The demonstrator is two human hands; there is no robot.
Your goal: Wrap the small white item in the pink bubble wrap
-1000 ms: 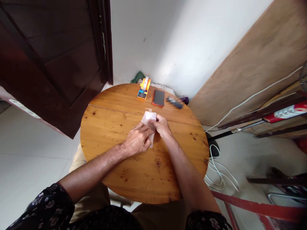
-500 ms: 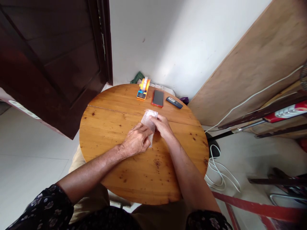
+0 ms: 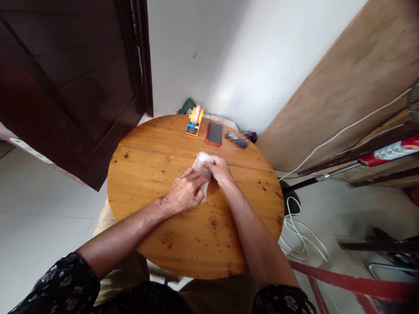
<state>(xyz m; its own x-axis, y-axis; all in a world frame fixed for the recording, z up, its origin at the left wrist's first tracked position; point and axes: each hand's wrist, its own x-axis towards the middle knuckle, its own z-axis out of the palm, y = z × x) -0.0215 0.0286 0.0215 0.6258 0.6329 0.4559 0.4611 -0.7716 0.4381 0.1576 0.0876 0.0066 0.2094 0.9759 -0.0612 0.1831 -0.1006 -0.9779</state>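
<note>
A narrow piece of bubble wrap (image 3: 198, 164) lies at the middle of the round wooden table (image 3: 147, 183). Across its lower half rests my left hand (image 3: 188, 189), its fingers bent and closed on the wrap. My right hand (image 3: 221, 171) pinches the wrap's upper right edge between thumb and fingers. The wrap's top end looks crumpled. Whether anything lies inside the wrap is hidden by my hands.
Along the table's far side stand an orange tape dispenser (image 3: 194, 121), a red box with a dark top (image 3: 214, 134) and a dark, partly blurred remote-like object (image 3: 237, 139). A white cable (image 3: 294, 235) coils on the floor at the right.
My right thumb and fingers have drawn in on the wrap's upper edge, and its top end is now more crumpled. My left hand has stayed almost still.
</note>
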